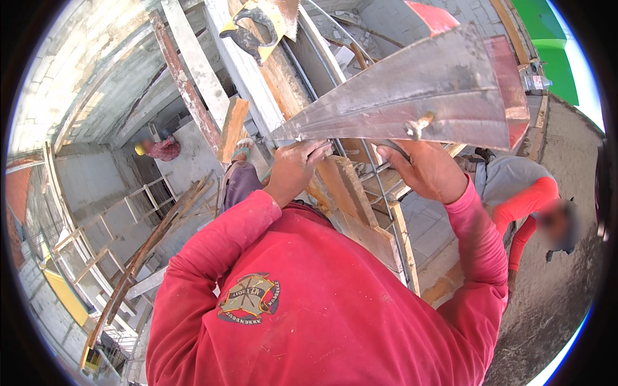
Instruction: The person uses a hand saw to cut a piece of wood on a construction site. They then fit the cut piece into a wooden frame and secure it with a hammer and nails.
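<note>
My left hand (pixel 293 170) is closed, fingers curled together beside the narrow tip of a long grey metal piece (pixel 399 90); a small thing seems to be between the fingertips. My right hand (pixel 428 168) is closed, thumb pressed on a dark edge whose kind I cannot make out. The metal piece slants across in front of and above both hands, widening to the right, with a pale lump (pixel 420 123) on its lower edge. Below and between the hands stands a rough wooden board (pixel 347 186). Beyond my left hand lies a handsaw (pixel 277 29) with a yellow and black handle.
Thin steel bars (pixel 380 177) run between timbers. On the right, a person (pixel 524 193) bends over a rough concrete surface (pixel 547 309). Far below left is another person (pixel 164 149) in a yellow helmet. Long planks (pixel 138 257) lean there. A plastic bottle (pixel 537 82) lies at the upper right.
</note>
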A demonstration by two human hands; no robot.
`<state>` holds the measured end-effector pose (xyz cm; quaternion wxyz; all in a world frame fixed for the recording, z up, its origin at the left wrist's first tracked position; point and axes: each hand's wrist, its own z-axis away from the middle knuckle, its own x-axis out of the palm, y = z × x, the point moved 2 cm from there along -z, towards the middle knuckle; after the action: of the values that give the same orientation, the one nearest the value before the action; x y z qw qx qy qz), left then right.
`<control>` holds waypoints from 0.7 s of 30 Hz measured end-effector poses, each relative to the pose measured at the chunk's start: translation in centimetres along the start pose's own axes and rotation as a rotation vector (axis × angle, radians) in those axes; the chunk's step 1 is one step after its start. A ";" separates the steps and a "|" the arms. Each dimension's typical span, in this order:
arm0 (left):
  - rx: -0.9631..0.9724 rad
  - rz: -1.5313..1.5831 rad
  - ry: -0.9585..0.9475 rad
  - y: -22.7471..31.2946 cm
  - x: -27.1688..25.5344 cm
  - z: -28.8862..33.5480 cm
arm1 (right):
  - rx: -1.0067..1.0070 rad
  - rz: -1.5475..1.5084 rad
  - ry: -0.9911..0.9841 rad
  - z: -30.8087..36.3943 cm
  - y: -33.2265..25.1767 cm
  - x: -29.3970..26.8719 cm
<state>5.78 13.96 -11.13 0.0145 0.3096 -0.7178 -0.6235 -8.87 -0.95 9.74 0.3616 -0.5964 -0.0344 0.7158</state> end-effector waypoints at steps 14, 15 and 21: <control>-0.129 0.014 -0.060 0.0 0.0 0.2 | -0.013 0.075 -0.017 0.2 0.9 0.6; -0.132 0.007 -0.066 0.0 0.0 0.2 | -0.026 0.058 0.017 0.2 0.8 0.6; -0.151 0.080 -0.040 0.2 0.0 0.0 | -0.058 0.059 0.118 -0.3 0.6 0.0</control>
<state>5.66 14.00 -10.94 0.0485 0.2663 -0.6806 -0.6808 -8.89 -1.50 9.38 0.3241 -0.6485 -0.0161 0.6886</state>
